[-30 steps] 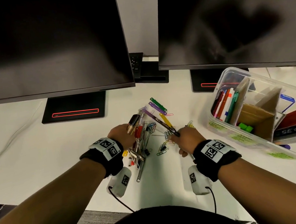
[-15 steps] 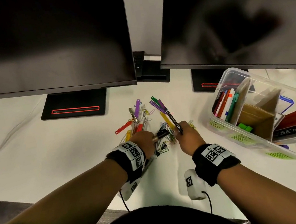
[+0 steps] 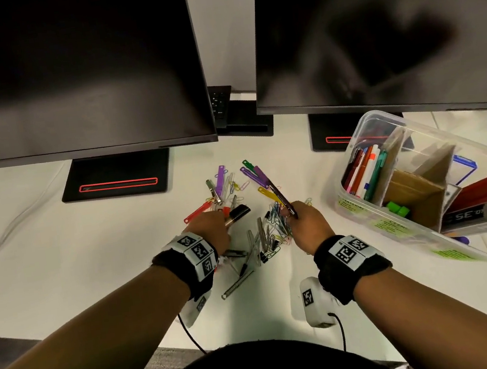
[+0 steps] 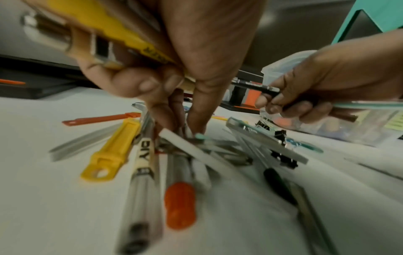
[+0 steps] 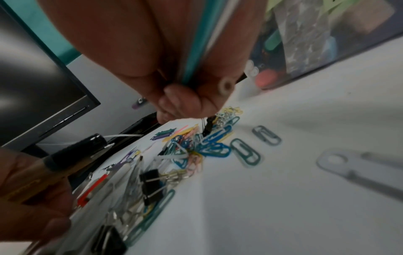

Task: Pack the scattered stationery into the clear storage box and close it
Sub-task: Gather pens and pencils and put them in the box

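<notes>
My left hand [image 3: 211,229] grips a yellow marker with a black cap [image 3: 239,212] in its palm. Its fingertips [image 4: 194,126] reach down into a heap of pens [image 4: 144,172] on the white desk. My right hand [image 3: 303,223] is curled round a dark pen [image 3: 281,198] that points away from me, and a teal pen [image 5: 196,51] lies along its palm. It hovers over a tangle of coloured paper clips [image 5: 209,146] and black binder clips [image 5: 150,182]. The clear storage box [image 3: 359,200] stands open at the right, holding upright pens [image 3: 364,171], cardboard dividers and a red stapler [image 3: 484,189].
Two dark monitors [image 3: 72,70] on black stands [image 3: 117,176] overhang the back of the desk. Coloured plastic fasteners [image 3: 220,178] lie beyond the heap. Loose clips [image 5: 266,134] lie to the right of the tangle. The desk's front edge runs just below my wrists.
My left hand swung right toward the heap with its marker, then drew back a little left. The marker's cap now points right instead of away. My right hand has stayed put.
</notes>
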